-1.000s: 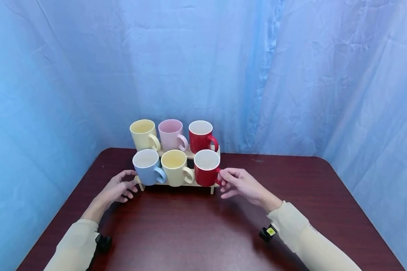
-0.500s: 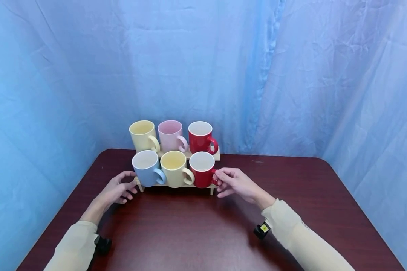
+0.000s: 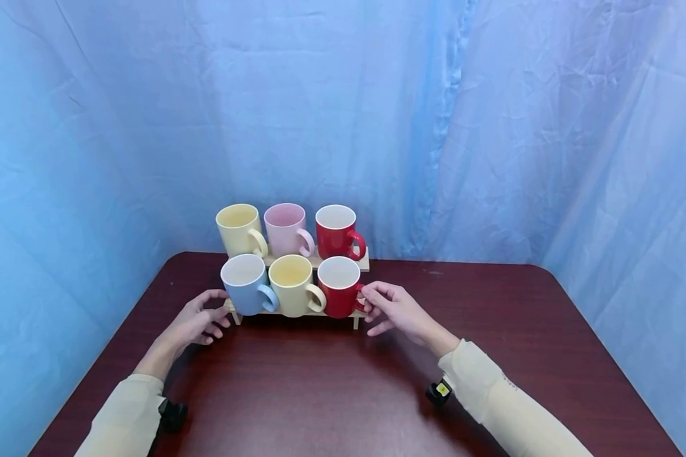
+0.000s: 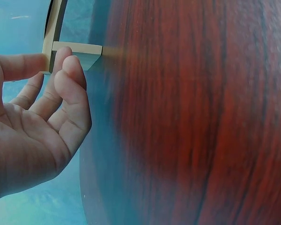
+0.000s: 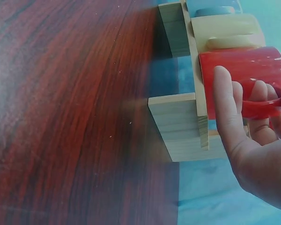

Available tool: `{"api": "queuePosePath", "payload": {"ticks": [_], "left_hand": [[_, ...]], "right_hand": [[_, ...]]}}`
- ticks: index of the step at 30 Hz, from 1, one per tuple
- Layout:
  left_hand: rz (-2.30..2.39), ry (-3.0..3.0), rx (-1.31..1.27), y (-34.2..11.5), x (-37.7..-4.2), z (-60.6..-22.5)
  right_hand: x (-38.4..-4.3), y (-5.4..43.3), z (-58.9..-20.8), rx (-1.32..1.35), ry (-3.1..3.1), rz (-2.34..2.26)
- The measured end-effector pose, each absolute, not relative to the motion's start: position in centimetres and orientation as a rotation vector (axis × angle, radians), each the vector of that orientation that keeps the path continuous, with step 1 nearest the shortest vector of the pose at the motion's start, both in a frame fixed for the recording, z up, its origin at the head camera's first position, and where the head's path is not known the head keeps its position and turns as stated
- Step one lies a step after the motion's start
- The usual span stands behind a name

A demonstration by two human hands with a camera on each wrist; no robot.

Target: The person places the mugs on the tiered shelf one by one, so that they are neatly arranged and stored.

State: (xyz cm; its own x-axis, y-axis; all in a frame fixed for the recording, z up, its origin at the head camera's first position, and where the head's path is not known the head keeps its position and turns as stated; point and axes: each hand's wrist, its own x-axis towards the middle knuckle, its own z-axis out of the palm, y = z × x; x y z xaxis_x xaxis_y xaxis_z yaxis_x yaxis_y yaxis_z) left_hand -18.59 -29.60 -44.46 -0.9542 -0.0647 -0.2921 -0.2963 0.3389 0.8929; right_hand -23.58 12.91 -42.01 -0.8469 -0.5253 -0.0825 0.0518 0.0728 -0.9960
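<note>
My right hand [image 3: 397,311] pinches the handle of the front red mug [image 3: 338,295], which has a white inside. That mug stands upright on the lower step of a two-tier wooden rack [image 3: 356,322], at its right end. Beside it on the same step are a cream-yellow mug [image 3: 290,298] and a light blue mug [image 3: 244,293]. At the rack's left end, my left hand [image 3: 194,317] holds the lower board's corner between thumb and fingers; the left wrist view shows the fingertips [image 4: 63,52] by the board and leg.
Along the upper step stand another yellow mug [image 3: 238,231], a pink mug [image 3: 286,230] and a second red mug [image 3: 335,235]. All mug handles point right. The rack sits near the far edge of a dark reddish wooden table [image 3: 297,393], with blue curtains [image 3: 343,114] around it.
My right hand has moved the front red mug slightly left, closer to the yellow mug beside it, and it now rests on the step. The left hand has stayed at the rack's end.
</note>
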Motion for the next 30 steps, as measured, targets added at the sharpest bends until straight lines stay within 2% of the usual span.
{"api": "queuePosePath", "payload": {"ticks": [17, 23, 27, 30], "left_hand": [[1.655, 2.392, -0.309, -29.5, -19.1, -44.5], [1.518, 2.518, -0.200, -29.7, -19.2, -43.5], [1.322, 2.676, -0.088, -30.0, -18.5, -42.3], [1.165, 2.848, -0.015, -30.6, -17.9, -41.2]], "right_hand": [[-23.5, 12.7, -42.0, -0.403, 2.003, -1.816], [-23.8, 13.2, -41.1, -0.404, 2.127, -1.760], [-23.6, 14.5, -39.5, -0.505, 2.307, -1.666], [-23.2, 16.1, -37.9, -0.689, 2.557, -1.494]]}}
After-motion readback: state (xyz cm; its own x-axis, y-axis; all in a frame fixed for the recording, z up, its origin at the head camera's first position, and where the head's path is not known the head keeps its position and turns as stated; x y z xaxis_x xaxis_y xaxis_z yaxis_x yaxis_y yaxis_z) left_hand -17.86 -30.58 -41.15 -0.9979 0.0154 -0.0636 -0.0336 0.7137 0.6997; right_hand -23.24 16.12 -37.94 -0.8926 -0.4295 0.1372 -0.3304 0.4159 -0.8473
